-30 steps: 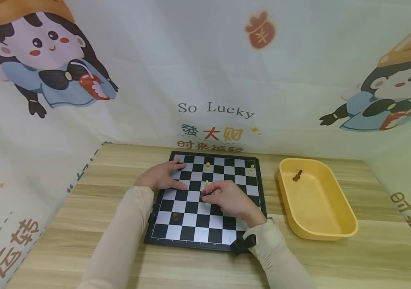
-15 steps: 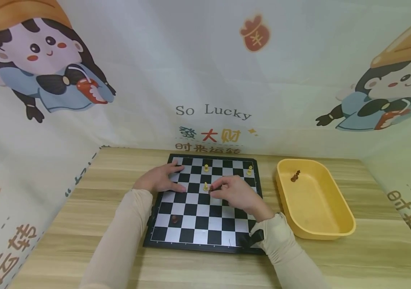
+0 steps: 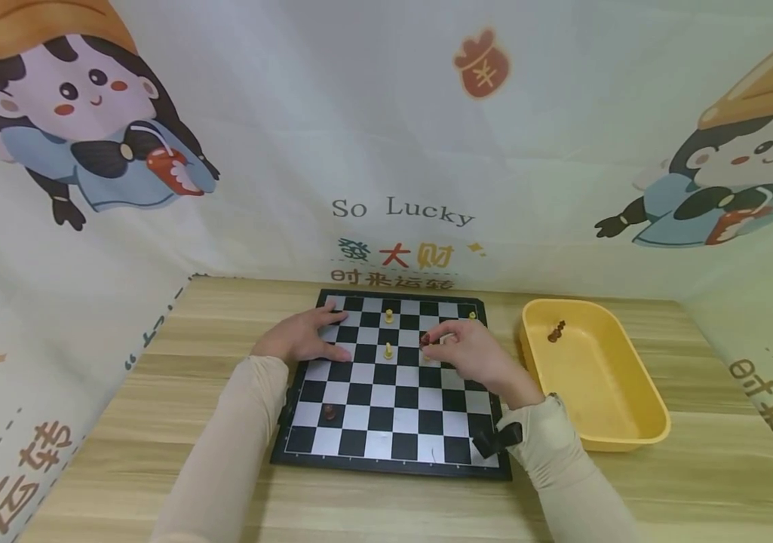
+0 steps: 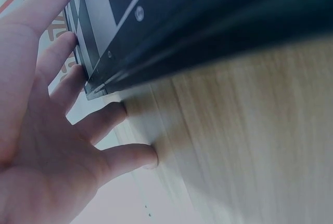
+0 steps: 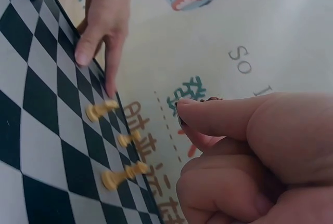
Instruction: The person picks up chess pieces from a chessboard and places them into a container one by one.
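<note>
My right hand (image 3: 474,353) pinches a small dark red chess piece (image 3: 424,341) between thumb and fingertips, over the right half of the chessboard (image 3: 393,469). In the right wrist view, thumb and fingers mostly hide that piece. My left hand (image 3: 299,334) lies with fingers spread on the board's left edge; in the left wrist view some fingertips (image 4: 148,156) reach past the frame onto the table. Yellow chess pieces stand at the back centre (image 3: 389,317), nearer the middle (image 3: 388,351) and far right, the last partly behind my right hand. Another dark red piece (image 3: 329,412) stands front left.
Right of the board stands a yellow plastic tub (image 3: 596,440) with a dark brown chess king (image 3: 556,332) lying in it. Both rest on a wooden table (image 3: 176,392). A printed cloth (image 3: 277,136) hangs behind and at the sides.
My right hand has moved rightward with the dark red piece, away from the middle yellow piece, which now shows fully. The left hand stays on the board's edge.
</note>
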{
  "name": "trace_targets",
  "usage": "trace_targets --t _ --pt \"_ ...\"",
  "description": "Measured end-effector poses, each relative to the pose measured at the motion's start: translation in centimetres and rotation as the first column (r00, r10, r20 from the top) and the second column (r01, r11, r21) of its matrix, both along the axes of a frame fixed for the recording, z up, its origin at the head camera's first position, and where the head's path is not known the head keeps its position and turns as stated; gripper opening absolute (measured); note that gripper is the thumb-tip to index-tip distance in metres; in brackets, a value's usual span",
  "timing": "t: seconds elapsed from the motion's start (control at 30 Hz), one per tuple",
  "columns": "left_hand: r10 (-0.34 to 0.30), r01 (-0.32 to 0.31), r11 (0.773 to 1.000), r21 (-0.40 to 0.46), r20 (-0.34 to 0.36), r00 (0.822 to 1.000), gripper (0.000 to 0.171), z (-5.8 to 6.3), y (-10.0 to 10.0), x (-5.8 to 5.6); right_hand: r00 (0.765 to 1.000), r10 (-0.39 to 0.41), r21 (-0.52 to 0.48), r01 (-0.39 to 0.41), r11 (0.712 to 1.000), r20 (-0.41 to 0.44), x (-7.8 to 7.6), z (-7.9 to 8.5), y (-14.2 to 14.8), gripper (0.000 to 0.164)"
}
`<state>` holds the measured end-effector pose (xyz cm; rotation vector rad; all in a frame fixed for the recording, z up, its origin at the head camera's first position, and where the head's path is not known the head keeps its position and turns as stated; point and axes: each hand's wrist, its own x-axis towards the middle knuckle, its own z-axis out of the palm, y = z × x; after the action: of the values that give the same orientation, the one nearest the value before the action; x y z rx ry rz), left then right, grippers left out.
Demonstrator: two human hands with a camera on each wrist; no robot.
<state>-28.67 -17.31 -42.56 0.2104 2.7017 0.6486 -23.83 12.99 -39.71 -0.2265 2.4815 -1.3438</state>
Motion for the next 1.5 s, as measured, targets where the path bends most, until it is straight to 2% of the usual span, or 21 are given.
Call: trace_targets --t 0.4,0.63,0.83,1.03,1.5 --pt "0.003 -0.003 1.000 0.004 0.002 1.000 0.093 -0.2 0.0 -0.2 0.999 -0.042 0.002 0.042 0.999 -0.003 -0.4 1.1 3.4 0.031" --pt "-0.007 0.007 1.000 0.000 0.002 1.000 0.094 -0.1 0.0 -0.1 0.997 -0.064 0.038 0.066 0.997 -0.050 -0.4 2.2 5.2 0.031" --pt "-0.008 0.008 1.000 -0.004 -0.002 1.000 0.094 0.0 -0.1 -0.1 0.997 -0.076 0.013 0.076 0.997 -0.016 -0.6 3.4 6.9 0.034" --pt "-0.010 0.010 1.000 -0.010 0.000 1.000 0.094 0.0 -0.1 -0.2 0.997 -0.069 0.019 0.070 0.997 -0.038 -0.9 4.3 8.4 0.037" --pt "-0.010 0.010 1.000 -0.013 -0.003 1.000 0.095 -0.3 -0.2 -0.3 0.992 -0.127 0.016 0.127 0.992 -0.012 -1.9 5.4 11.8 0.044"
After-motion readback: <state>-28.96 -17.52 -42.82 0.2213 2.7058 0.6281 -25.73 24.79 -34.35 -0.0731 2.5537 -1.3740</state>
